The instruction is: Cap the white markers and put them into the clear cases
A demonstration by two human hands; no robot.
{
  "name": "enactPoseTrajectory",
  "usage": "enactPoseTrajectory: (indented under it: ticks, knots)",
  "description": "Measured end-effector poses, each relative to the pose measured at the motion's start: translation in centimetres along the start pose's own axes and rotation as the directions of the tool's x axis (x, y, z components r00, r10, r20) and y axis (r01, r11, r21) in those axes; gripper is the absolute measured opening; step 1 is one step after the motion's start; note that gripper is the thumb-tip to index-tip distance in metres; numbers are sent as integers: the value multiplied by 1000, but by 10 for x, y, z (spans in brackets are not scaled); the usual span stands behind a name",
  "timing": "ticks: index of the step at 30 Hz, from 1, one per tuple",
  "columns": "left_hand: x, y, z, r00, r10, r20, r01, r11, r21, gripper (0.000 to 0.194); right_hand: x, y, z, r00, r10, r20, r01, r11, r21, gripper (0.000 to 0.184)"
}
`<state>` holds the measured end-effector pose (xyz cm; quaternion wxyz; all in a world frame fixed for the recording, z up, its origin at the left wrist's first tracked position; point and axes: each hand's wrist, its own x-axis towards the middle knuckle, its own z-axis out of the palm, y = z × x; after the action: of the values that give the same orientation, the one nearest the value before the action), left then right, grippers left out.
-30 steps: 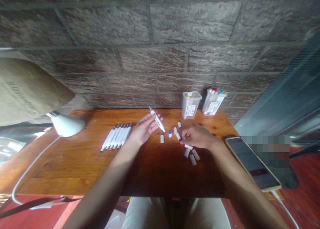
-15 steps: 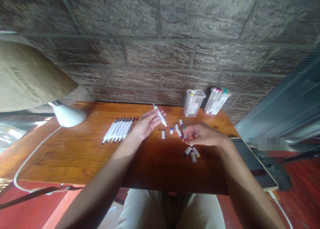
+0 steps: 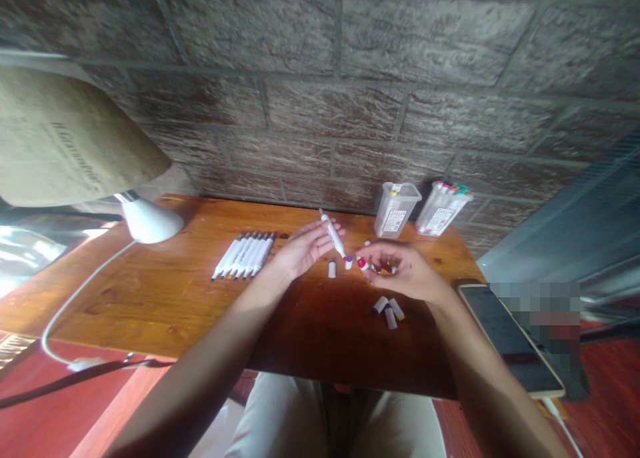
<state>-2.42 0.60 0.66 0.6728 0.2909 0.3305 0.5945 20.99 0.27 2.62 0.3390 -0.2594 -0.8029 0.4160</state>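
Observation:
My left hand (image 3: 305, 250) pinches a white marker (image 3: 333, 235), tilted with its bare red tip low and to the right. Close to that tip, my right hand (image 3: 400, 268) holds a marker cap (image 3: 363, 265) with a red end between thumb and fingers. A white cap with a blue end (image 3: 349, 263) stands on the table just under the marker tip, and a second white cap (image 3: 332, 269) is left of it. Nearer to me lie several loose caps (image 3: 391, 319), some with purple or yellow ends. Other caps are partly hidden behind my right hand.
Several capless white markers (image 3: 244, 257) lie in a row on the wooden table (image 3: 165, 298). At the back stand two clear plastic boxes, one nearly bare (image 3: 397, 208), one holding coloured markers (image 3: 443, 208). A lamp (image 3: 150, 219) is left; a phone (image 3: 510, 338) on a cable is right.
My right hand has picked up the red-ended cap from the pile and brought it left, close to the marker tip. My left hand keeps its hold on the marker. The view has shifted slightly.

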Motion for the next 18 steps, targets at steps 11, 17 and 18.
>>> enactPoseTrajectory:
  ticks: [11,17,18]
  knots:
    - [2,4,-1,986,151,-74,-158,982,-101,9,9,13,5,963,132,-235,-66,961,268,25]
    - [1,3,2,978,202,-46,-205,976,-68,6,13,18,23,919,186,-348,-69,944,322,32]
    - [0,3,3,978,205,-35,-207,977,-59,8,14,18,26,912,189,-364,-68,945,320,32]
